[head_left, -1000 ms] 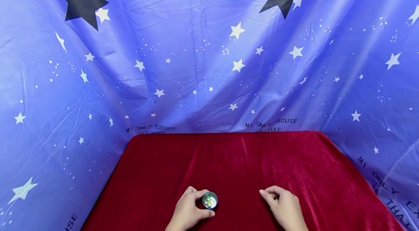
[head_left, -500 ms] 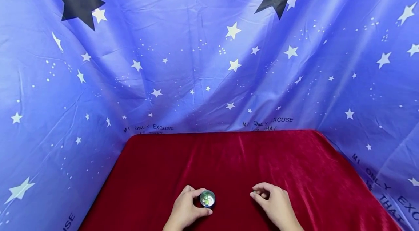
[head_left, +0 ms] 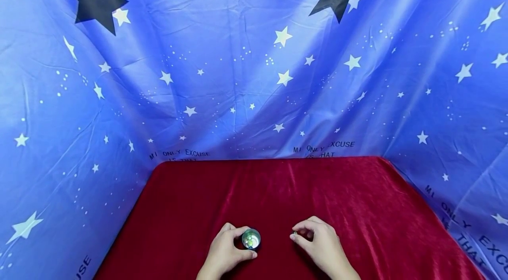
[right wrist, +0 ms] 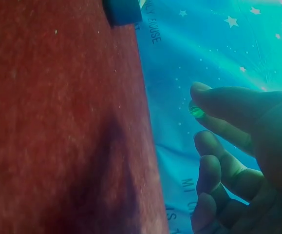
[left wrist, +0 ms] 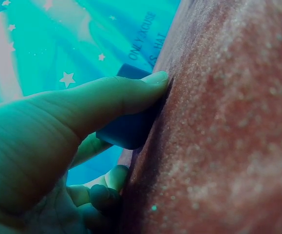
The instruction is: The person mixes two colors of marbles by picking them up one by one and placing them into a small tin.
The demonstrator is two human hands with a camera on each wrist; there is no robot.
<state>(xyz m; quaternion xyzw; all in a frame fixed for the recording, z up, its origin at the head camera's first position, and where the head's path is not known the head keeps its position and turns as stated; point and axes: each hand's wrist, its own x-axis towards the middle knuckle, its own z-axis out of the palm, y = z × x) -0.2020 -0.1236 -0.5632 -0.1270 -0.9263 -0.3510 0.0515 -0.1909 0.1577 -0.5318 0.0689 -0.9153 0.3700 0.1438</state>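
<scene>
A small round cup point(head_left: 258, 246), bluish outside with a shiny inside, stands on the red cloth in the head view. Several greenish glass marbles point(head_left: 249, 242) lie in it. My left hand point(head_left: 227, 249) grips the cup from the left, thumb on the near side and fingers on the far side. In the left wrist view the cup's dark blue wall point(left wrist: 126, 130) shows behind the thumb. To the right, my right hand point(head_left: 319, 240) is raised over the cloth, pinching a small green marble point(right wrist: 196, 112) between thumb and index finger; its other fingers are curled.
Red velvety cloth point(head_left: 222, 192) covers the table. Blue star-printed curtains point(head_left: 238, 72) hang behind it and along both sides. The cup's corner also shows at the top of the right wrist view.
My right hand has moved left toward the cup, carrying the marble. My left hand and the cup stay together in place; the head view has shifted slightly.
</scene>
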